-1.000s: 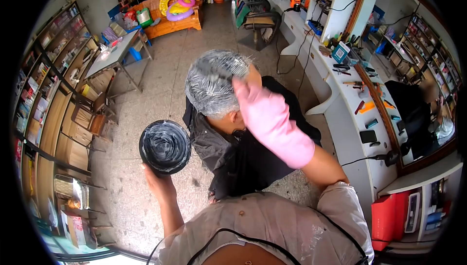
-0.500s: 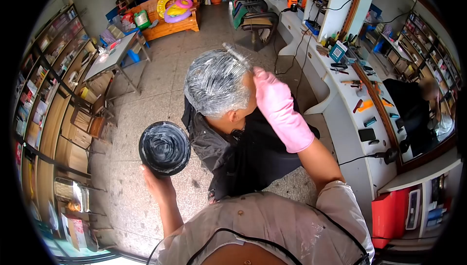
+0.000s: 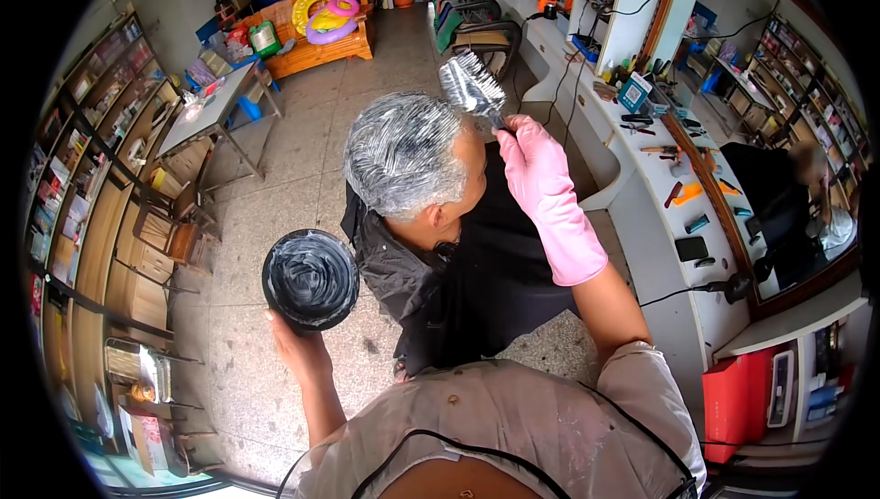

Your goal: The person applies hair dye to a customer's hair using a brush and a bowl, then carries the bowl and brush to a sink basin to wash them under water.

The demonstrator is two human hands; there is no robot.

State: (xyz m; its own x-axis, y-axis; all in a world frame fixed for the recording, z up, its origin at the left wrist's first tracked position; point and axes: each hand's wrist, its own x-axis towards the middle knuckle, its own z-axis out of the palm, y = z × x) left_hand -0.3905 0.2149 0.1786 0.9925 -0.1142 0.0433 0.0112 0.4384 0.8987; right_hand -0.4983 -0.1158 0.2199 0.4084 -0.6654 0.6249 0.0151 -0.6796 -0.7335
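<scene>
Holds a round black bowl (image 3: 313,327) of grey paste (image 3: 312,270) left of the seated person's paste-streaked head (image 3: 401,158), presumably for easy reach, and a dark, paste-smeared toothed brush (image 3: 471,85) near that head's far right, perhaps to clear the face. Cradles bowl in bare left hand (image 3: 298,345), fingers mostly hidden; pinches brush handle firmly in pink-gloved right hand (image 3: 535,164).

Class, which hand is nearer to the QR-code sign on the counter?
Right. The right hand, gripping a tint brush, is left of the QR-code sign; the left hand, holding a black bowl, is farther left.
</scene>
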